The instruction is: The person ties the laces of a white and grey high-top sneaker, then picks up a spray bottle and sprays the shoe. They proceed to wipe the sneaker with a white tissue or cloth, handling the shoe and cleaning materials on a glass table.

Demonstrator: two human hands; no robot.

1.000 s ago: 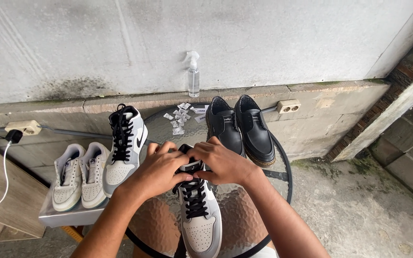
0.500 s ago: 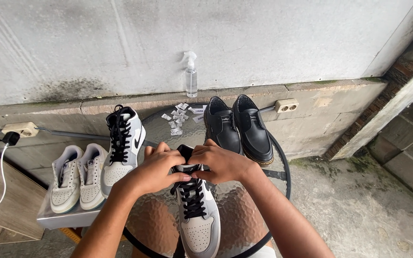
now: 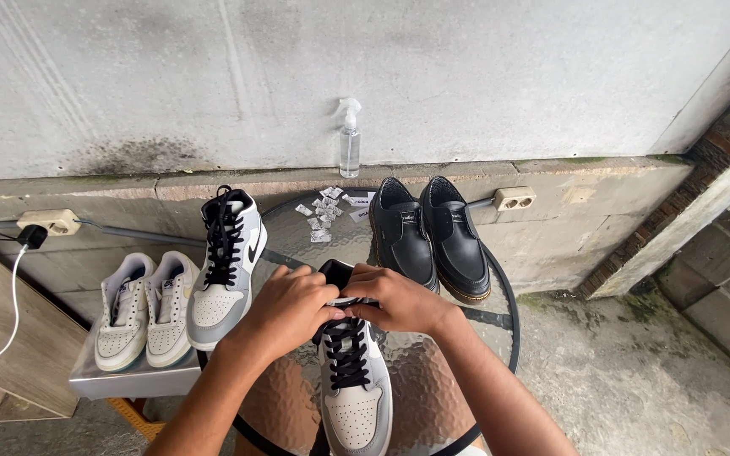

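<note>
Pinching the black laces (image 3: 346, 338) at the collar of a grey sneaker (image 3: 354, 380), my left hand (image 3: 291, 306) and right hand (image 3: 394, 298) meet fingertip to fingertip. The sneaker lies toe toward me on the round glass desk (image 3: 433, 380). Its mate (image 3: 226, 266) stands to the left, black shoes (image 3: 428, 236) beyond, a spray bottle (image 3: 349, 139) on the ledge.

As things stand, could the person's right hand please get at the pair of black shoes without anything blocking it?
Probably yes: the right hand sits just beside the black shoes, with only bare glass table between.
</note>
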